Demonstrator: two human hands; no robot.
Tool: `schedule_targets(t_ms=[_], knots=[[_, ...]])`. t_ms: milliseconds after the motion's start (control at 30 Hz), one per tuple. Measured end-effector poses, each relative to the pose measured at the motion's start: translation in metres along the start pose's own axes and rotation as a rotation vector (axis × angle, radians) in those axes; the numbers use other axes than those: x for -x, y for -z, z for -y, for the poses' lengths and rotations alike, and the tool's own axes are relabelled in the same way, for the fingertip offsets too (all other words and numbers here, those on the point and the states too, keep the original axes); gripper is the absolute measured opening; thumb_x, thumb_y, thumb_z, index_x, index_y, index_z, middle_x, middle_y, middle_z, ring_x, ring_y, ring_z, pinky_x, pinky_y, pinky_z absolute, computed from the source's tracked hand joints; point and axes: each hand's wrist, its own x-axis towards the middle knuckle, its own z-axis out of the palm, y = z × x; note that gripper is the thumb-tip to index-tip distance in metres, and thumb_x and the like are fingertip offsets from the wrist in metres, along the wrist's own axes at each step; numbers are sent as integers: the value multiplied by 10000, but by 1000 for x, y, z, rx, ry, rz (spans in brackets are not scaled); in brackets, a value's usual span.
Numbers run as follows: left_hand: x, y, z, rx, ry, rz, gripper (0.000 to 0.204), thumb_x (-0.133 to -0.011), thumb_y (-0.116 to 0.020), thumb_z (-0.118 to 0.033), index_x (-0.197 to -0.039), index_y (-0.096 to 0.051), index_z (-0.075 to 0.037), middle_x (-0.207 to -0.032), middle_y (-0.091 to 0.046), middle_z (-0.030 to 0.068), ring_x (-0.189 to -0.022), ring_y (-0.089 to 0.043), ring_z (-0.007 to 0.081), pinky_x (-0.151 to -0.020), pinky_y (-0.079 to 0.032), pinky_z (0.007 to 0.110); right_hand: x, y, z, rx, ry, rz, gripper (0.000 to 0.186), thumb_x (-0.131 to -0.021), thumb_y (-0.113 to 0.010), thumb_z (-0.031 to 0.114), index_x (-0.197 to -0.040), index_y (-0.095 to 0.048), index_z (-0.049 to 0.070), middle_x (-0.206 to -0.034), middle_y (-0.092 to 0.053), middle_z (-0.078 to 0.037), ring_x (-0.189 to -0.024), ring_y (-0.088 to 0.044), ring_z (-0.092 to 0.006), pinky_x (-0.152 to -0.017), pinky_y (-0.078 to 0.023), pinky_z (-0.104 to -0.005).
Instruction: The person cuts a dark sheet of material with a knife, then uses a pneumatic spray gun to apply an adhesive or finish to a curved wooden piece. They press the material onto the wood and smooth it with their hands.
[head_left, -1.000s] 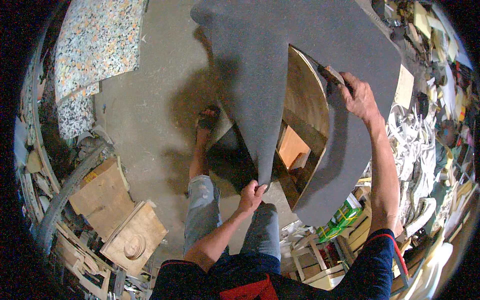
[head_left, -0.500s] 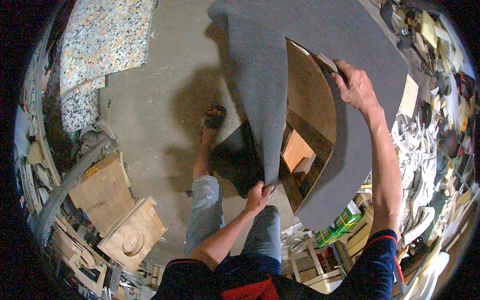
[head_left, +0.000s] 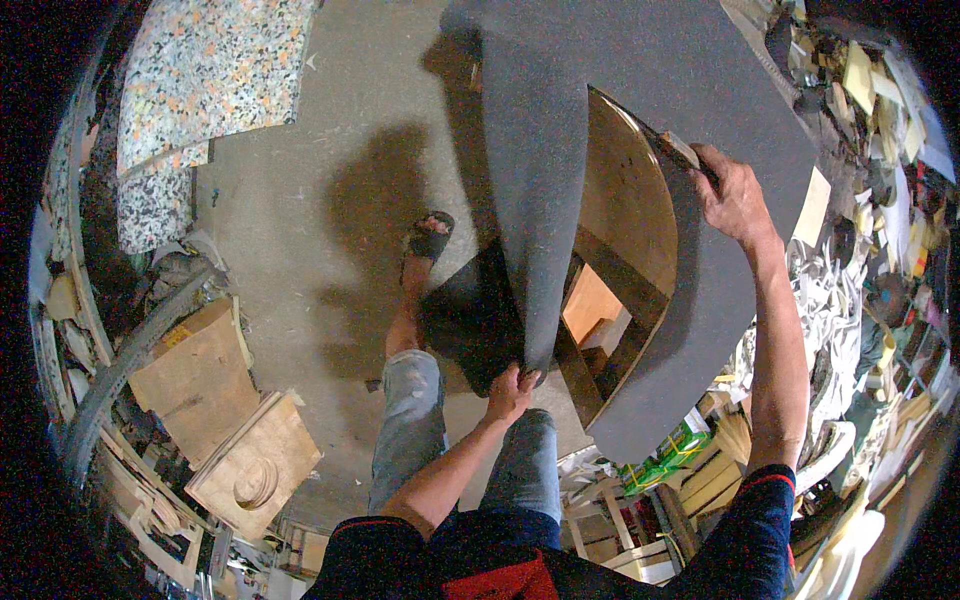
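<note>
A large dark grey sheet (head_left: 740, 100) lies over a curved wooden frame (head_left: 625, 200), whose inside shows through a long pointed opening. My left hand (head_left: 508, 395) is pinched on the narrow lower end of a loose grey flap (head_left: 540, 200) to the left of the opening, near my knees. My right hand (head_left: 733, 198) is closed round a slim hand tool (head_left: 680, 148) at the upper curved edge of the opening; its exact kind is unclear. An orange-brown board (head_left: 590, 300) shows through the frame.
Speckled foam sheets (head_left: 205, 70) lie upper left. Plywood pieces (head_left: 195, 385) and a curved strip (head_left: 140, 335) are at lower left. Heaped white offcuts (head_left: 830, 290) and a green bundled package (head_left: 665, 455) are at right. My sandalled foot (head_left: 430, 238) stands on the concrete floor (head_left: 270, 200).
The grey flap has shifted right, uncovering more floor along its left side. My right hand has moved slightly right and down with the tool; my left hand has edged right, still gripping the flap.
</note>
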Motion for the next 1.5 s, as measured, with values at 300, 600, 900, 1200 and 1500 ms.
schedule_targets(t_ms=[300,600,900,1200,1500], knots=[[-1,6,4,-64,84,30,479,-909,-671,-466,-844,-570,-2,-782,-658,230,-755,-649,436,-667,-495,520,-13,6,10,12,18,17,270,-901,-613,104,-1162,-622,34,-929,-662,-257,-883,-639,-465,-767,-502,-480],[-194,156,-106,525,51,-121,471,-970,-612,-351,-1272,-581,10,-1199,-658,155,-1119,-606,251,-962,-462,427,-17,6,9,7,49,-45,276,-894,-614,100,-1162,-622,33,-872,-639,-271,-830,-632,-457,-726,-494,-466],[-361,234,-261,1005,-194,-6,502,-888,-736,-197,-1326,-541,-47,-1325,-567,77,-1259,-468,221,-1086,-316,358,-19,14,18,-13,13,29,311,-861,-625,62,-1172,-620,57,-1017,-666,-249,-947,-634,-460,-794,-523,-472],[-382,238,-258,1007,-108,-46,598,-798,-821,-341,-1296,-604,-91,-1299,-635,82,-1296,-464,223,-1142,-234,403,-26,13,22,-47,-36,91,353,-868,-587,47,-1220,-614,22,-980,-653,-231,-878,-636,-433,-773,-516,-425],[-342,306,-259,664,-369,98,564,-850,-728,-407,-1248,-614,-24,-1149,-686,94,-1034,-631,211,-970,-461,356,-34,11,15,-3,-41,94,397,-855,-612,67,-1252,-611,54,-1006,-661,-225,-910,-642,-428,-801,-528,-453]])
